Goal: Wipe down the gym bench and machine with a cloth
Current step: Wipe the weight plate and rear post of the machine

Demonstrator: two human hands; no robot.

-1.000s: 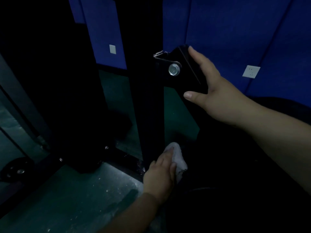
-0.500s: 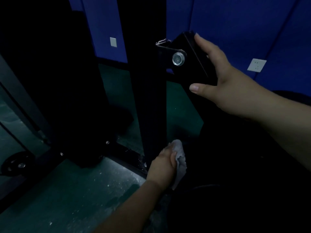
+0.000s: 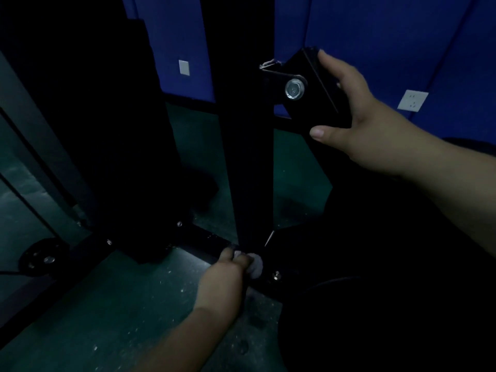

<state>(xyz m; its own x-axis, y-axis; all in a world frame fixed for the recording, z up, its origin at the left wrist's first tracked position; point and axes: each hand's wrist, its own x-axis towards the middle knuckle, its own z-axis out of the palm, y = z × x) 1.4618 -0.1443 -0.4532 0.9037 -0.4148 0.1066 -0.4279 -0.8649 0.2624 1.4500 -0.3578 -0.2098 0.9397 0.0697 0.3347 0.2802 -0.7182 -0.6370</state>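
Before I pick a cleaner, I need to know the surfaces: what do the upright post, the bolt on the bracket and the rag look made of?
Upright post: probably painted or coated metal; black, flat-faced and straight-edged, though the dim light hides its sheen.
Bolt: bare metal, likely steel; silvery and reflective.
Rag: soft fabric, white and bunched where the left hand grips it; the weave is too dark to tell.

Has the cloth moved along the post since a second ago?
Yes. The left hand has slid the cloth down the post to its foot, by the base bar.
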